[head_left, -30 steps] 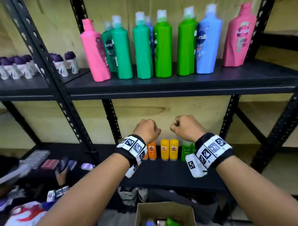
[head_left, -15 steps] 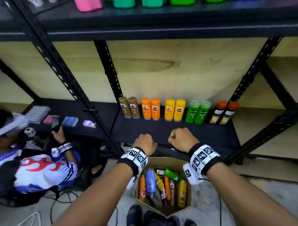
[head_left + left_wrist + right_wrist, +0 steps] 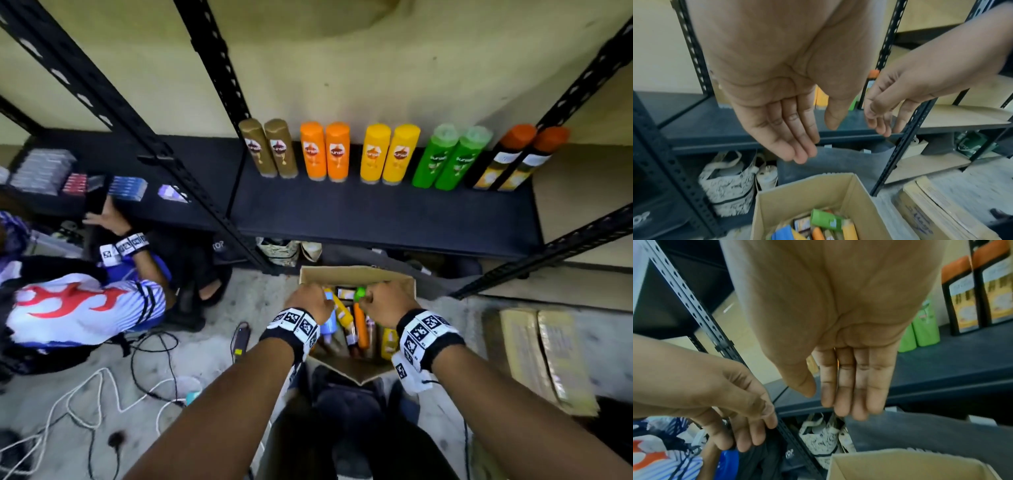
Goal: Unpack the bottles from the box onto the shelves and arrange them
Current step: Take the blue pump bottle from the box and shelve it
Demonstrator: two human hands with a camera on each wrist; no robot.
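An open cardboard box stands on the floor below the lower shelf. In it lie several bottles, among them a blue one, an orange one and a green one. My left hand and right hand hover side by side over the box's far end, holding nothing. The left wrist view shows the left hand with straight fingers above the box. In the right wrist view the right hand is equally flat and empty. Pairs of brown, orange, yellow, green and black bottles line the shelf's back.
Another person crouches at the left, a hand on the neighbouring shelf. Cables trail over the floor. Closed cartons lie at the right. A black upright post slants down just left of the box. Bags sit under the shelf.
My view has dropped from the upper shelf to the box on the floor. Both hands have gone down over the box and opened from fists to straight fingers.
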